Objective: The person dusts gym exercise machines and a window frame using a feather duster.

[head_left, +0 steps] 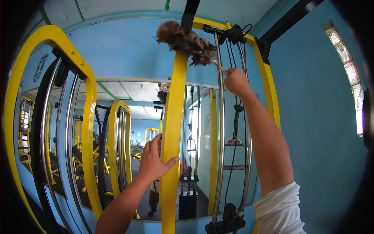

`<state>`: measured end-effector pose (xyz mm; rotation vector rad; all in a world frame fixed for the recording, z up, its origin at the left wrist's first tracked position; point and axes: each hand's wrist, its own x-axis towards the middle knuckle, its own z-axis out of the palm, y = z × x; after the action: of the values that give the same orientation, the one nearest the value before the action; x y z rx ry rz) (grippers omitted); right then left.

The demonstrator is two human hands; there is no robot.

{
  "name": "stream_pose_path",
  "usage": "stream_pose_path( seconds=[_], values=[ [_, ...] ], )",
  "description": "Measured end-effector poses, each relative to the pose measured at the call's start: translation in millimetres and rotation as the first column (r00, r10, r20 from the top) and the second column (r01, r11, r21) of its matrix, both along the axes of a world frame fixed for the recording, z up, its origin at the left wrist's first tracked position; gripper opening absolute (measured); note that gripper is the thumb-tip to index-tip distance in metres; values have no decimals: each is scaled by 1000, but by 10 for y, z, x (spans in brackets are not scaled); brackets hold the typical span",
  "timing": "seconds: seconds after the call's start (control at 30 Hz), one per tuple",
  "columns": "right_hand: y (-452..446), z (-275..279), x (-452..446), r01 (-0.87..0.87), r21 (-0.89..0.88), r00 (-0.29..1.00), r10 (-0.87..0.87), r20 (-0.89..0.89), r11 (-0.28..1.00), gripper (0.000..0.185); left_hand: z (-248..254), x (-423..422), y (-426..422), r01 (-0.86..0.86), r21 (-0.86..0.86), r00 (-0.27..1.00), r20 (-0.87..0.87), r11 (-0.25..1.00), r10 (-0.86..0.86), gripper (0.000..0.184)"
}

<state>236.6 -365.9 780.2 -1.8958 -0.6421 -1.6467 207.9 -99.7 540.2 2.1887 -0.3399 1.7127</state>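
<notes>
My right hand (237, 83) is raised at the upper right, its fingers wrapped around the thin handle of a feather duster (189, 43). The brown and dark feathers lie across the top of a yellow post (173, 124), near a black beam (189, 15). Lower down, my left hand (155, 159) grips the same post. Its thumb crosses the front face, while the fingers run up the left side with their tips partly hidden.
Steel guide rods (221, 128) and black cables stand right of the post, inside a yellow frame (269, 89). Another yellow machine frame (90, 117) rises on the left. Behind is a wall mirror (144, 113) reflecting gym equipment. A glass-block window (350, 78) is far right.
</notes>
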Motion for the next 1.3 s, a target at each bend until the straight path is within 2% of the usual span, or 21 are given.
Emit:
stream_pose_path(
  seconds=[0.23, 0.3, 0.33, 0.37, 0.43, 0.5, 0.57, 0.63, 0.67, 0.7, 0.73, 0.8, 0.83, 0.87, 0.9, 0.97, 1.03, 1.13, 1.17, 1.23, 1.3],
  values=[
    [264, -201, 664, -444, 307, 895, 402, 191, 842, 21, 468, 317, -202, -181, -49, 981, -80, 982, 176, 107],
    [278, 17, 652, -497, 330, 867, 476, 148, 802, 21, 536, 536, -204, -42, -206, 997, -74, 978, 28, 107],
    [259, 156, 542, 79, -167, 996, -73, 44, 983, 20, 528, 698, -179, -11, -252, 999, -34, 968, 3, 103],
    [271, 250, 501, 578, -595, 786, -575, 225, 558, 19, 507, 818, -150, -20, -247, 999, -38, 969, 11, 103],
    [401, 378, 593, 575, -560, 812, -501, 299, 596, 18, 461, 999, -100, 181, -243, 981, 110, 953, -158, 89],
    [608, 358, 713, 555, -500, 823, -352, 445, 665, 15, 469, 947, -159, 123, -299, 992, 60, 946, -110, 82],
    [937, 30, 824, -1, -478, 999, -23, -45, 878, 7, 428, 1007, -111, 184, -309, 978, 149, 933, -144, 85],
    [1095, -780, 611, 221, -641, 974, -141, 175, 735, 11, 421, 1071, -44, 335, -364, 940, 183, 869, -287, 78],
    [1118, -1315, 454, 134, -639, 989, -143, 38, 757, 14, 427, 1051, -11, 385, -449, 923, 188, 806, -336, 78],
    [1237, -2047, 559, -517, 13, 819, 499, -283, 856, 21, 388, 1038, 52, 424, -537, 903, 197, 729, -381, 77],
    [1367, -2742, 674, -645, 255, 636, 691, -343, 721, 26, 300, 1056, 153, 398, -529, 915, 176, 750, -362, 76],
    [1368, -4293, 367, -677, 350, 535, 759, -372, 648, 22, 38, 1061, 383, 483, -547, 857, 135, 683, -498, 73],
    [1417, -5171, 185, -535, 386, 535, 655, -534, 752, 20, -162, 1050, 449, 507, -538, 834, 108, 674, -541, 73],
    [1409, -5897, -89, -471, 534, 369, 706, -604, 702, 19, -403, 941, 489, 460, -536, 854, 51, 708, -517, 73],
    [1533, -7388, 102, -284, 500, 106, 546, -831, 818, 58, -669, 826, 520, 409, -530, 872, -12, 743, -489, 74],
    [1346, -7582, -541, -284, 449, 574, 525, -628, 848, 44, -1413, 733, 586, 419, -553, 830, -87, 720, -551, 77],
    [1069, -6769, -838, -186, 476, 73, 496, -865, 859, 22, -2037, 702, 583, 428, -589, 762, -172, 685, -624, 80],
    [1194, -6205, -789, -289, 554, 347, 625, -700, 781, 15, -2831, 651, 429, 434, -752, 631, -140, 496, -763, 88],
    [1212, -6089, -753, -272, 542, 359, 606, -710, 795, 15, -3206, 700, 536, 408, -808, 552, -152, 425, -820, 73],
    [1361, -6279, -725, -255, 649, 355, 694, -626, 717, 18, -3783, 714, 536, 383, -772, 594, -216, 508, -775, 72],
    [1428, -6635, -940, -144, 676, 171, 691, -702, 723, 12, -3891, 491, 317, 264, -777, 649, -296, 572, -701, 74]
  ],
)
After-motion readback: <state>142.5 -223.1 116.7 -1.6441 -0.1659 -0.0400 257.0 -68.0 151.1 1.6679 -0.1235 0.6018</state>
